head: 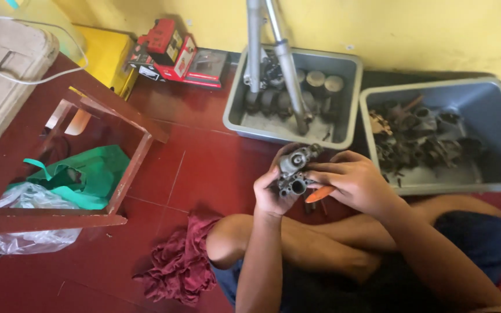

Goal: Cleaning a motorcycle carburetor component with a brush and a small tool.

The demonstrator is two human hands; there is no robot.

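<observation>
left hand [271, 194] cradles the carburetor [294, 173]; right hand [352, 179], fingers pinching an orange-handled screwdriver [320, 193], works it; next needs steady tip seating.

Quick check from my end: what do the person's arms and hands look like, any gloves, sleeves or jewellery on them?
Both arms are bare to the frame edge: no sleeves or gloves. The left hand and right hand show no rings, watch or bands. Dark blue shorts are worn.
</observation>
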